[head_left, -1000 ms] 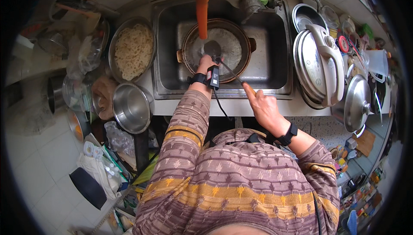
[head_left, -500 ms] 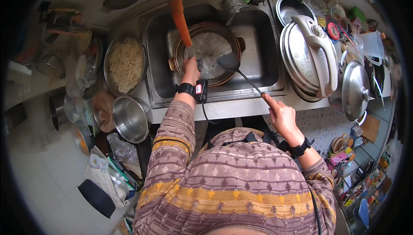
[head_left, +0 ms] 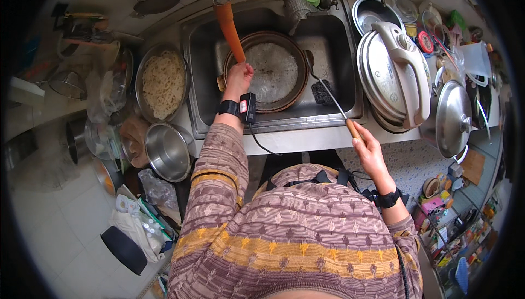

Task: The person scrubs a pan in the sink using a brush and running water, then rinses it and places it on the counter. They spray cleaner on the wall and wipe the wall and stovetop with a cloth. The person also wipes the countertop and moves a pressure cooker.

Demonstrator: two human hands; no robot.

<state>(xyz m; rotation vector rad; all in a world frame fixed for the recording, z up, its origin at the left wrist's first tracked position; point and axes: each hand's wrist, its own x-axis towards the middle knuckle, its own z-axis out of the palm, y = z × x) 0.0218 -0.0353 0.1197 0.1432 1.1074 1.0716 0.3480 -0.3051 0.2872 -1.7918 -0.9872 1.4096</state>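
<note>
My left hand (head_left: 239, 77) is closed at the lower end of an orange hose (head_left: 229, 31) on the tap, above the left side of a round brown-rimmed pan (head_left: 273, 72). The pan lies in the steel sink (head_left: 191, 102), its bottom wet and stained. In my right hand (head_left: 369, 151) is the wooden handle of a cooking spatula (head_left: 334, 97), in front of the sink. Its metal shaft slants to the pan's right handle; the dark head is edge-on and hard to make out. A dark scouring pad (head_left: 322, 93) rests on the sink floor, right of the pan.
A bowl of pale noodles (head_left: 164, 85) and an empty steel pot (head_left: 168, 151) stand left of the sink. On the right are a large pressure-cooker lid (head_left: 391, 74), a steel lid (head_left: 453, 118) and a steel bowl (head_left: 374, 12). A second tap (head_left: 328, 1) rises behind.
My left hand has let go of the scouring pad, now on the sink floor at right, and moved up to the hose end. My right hand has shifted the spatula right, turning its head edge-on.
</note>
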